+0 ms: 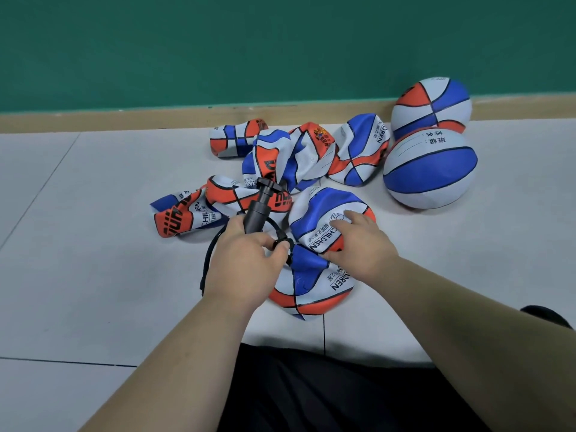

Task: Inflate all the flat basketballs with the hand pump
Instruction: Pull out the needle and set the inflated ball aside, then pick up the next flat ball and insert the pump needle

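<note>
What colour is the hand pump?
Black all over. The head view shows the hand pump best, gripped in the left hand.

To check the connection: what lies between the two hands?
Head view: the black hose end, pinched by the left hand, and the flat ball under the right hand.

"CHILDREN" on folded flat basketball (314,213)
</note>
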